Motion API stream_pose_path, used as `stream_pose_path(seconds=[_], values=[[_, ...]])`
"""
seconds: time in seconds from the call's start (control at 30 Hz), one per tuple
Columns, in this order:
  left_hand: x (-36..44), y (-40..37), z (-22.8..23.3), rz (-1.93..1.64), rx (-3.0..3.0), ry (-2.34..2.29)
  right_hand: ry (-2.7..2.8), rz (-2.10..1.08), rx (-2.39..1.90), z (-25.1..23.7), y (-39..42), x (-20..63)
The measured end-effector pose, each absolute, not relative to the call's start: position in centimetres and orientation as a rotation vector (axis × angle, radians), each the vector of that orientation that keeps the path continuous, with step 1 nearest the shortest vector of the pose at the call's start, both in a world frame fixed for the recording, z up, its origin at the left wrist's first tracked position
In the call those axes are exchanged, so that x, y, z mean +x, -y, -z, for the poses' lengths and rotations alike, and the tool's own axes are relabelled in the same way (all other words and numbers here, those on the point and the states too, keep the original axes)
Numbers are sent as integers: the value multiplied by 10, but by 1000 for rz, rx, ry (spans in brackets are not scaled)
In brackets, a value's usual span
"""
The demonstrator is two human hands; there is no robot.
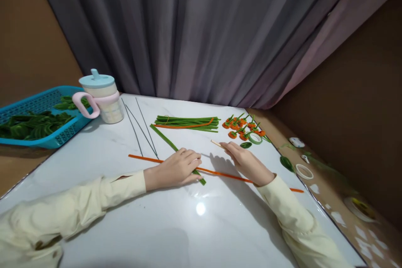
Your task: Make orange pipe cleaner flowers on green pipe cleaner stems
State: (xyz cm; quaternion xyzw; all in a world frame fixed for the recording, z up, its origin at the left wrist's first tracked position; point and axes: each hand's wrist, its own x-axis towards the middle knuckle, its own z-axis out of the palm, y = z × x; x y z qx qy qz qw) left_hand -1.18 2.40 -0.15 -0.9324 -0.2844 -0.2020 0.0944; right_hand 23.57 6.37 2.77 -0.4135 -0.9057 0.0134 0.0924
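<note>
My left hand rests on the white table, its curved fingers and thumb closed about a few green pipe cleaners lying slantwise. Beneath that hand a long orange pipe cleaner crosses the green ones and runs on under my right forearm. Pinched in my right hand is a thin pale wooden stick, its tip pointing left above the table. Beyond both hands lies a bundle of green pipe cleaners with a bent orange one on it.
Small orange pieces with green stems cluster at the right, beside a roll of green tape. Thin dark wires lie left of centre. A lidded cup stands near a blue basket of green pieces. Scraps litter the right side.
</note>
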Motion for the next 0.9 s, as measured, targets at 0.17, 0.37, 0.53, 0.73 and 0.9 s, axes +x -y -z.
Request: stream_pose_path(seconds=[0.17,0.37,0.53,0.73,0.9], values=[[25,-30,11,563,-2845,863,2487,-313,-1013,-24,-45,238],[27,-37,23,857,-2821,1025,1876,-1278,-1059,-11,-35,225],[23,-38,21,984,-2764,1232,1378,-1538,-1090,-18,-26,211],[21,-43,21,979,-2776,1325,1238,-1888,-1121,-24,-26,208],[23,-41,19,884,-2819,1314,1102,-1958,-1064,-14,-26,198]])
